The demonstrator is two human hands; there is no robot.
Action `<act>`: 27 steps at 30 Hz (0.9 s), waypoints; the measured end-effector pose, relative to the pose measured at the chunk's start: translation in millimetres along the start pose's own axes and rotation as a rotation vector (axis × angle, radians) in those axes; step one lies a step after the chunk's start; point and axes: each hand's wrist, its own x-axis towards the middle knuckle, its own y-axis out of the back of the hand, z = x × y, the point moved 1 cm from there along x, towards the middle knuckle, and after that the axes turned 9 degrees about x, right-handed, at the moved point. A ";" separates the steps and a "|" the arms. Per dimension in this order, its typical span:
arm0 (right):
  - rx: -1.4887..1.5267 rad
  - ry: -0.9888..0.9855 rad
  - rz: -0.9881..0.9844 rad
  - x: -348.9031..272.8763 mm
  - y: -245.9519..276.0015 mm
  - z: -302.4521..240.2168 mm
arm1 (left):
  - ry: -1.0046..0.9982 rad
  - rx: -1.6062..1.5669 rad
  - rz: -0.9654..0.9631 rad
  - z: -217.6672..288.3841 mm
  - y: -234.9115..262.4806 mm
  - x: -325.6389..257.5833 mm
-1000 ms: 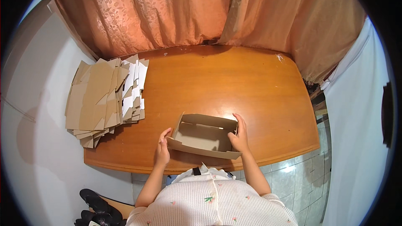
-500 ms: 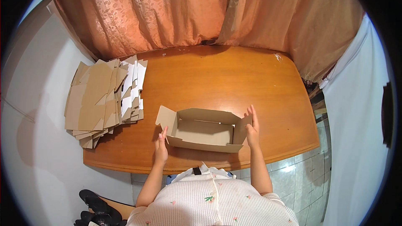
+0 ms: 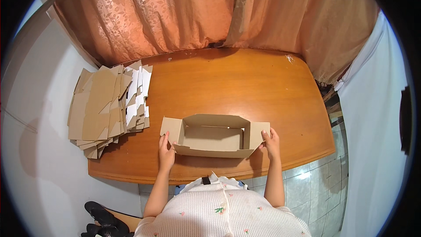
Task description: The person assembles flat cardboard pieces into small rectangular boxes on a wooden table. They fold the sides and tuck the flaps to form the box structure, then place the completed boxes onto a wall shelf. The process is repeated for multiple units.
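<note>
A brown cardboard box (image 3: pixel 213 138) with its top uncovered lies on the wooden table (image 3: pixel 228 83) in front of me. Its long walls stand up, and its two end flaps lean outward. At the left end, my left hand (image 3: pixel 166 151) grips the left flap (image 3: pixel 172 127) by its near edge, the fingers partly behind the cardboard. My right hand (image 3: pixel 271 143) is closed on the outer edge of the right flap (image 3: pixel 259 131), thumb on the inner face and fingers outside. Nothing shows inside the box.
A tall stack of flat cardboard pieces (image 3: pixel 98 105), some white, stands at the table's left. Orange curtains (image 3: pixel 175 13) hang along the far edge, with a white cloth (image 3: pixel 372 127) to the right. Black footwear (image 3: pixel 103 215) lies at the lower left.
Both end flaps have swung further outward and now lie more open. My right hand has moved down and slightly right with its flap; my left hand has moved slightly left and closed on the other.
</note>
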 end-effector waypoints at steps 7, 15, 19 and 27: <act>0.268 0.034 -0.257 -6.6 2.1 -7.8 | -0.134 0.796 0.213 33.8 11.3 -1.8; -0.075 0.128 -0.076 -2.0 13.3 3.9 | -0.041 0.679 0.068 26.3 16.4 7.3; -0.110 0.245 -0.046 -6.5 3.3 5.2 | 0.045 0.630 0.047 30.8 20.0 10.7; -0.278 0.263 0.053 -11.6 -7.2 -2.5 | 0.023 0.185 0.109 10.9 30.1 26.7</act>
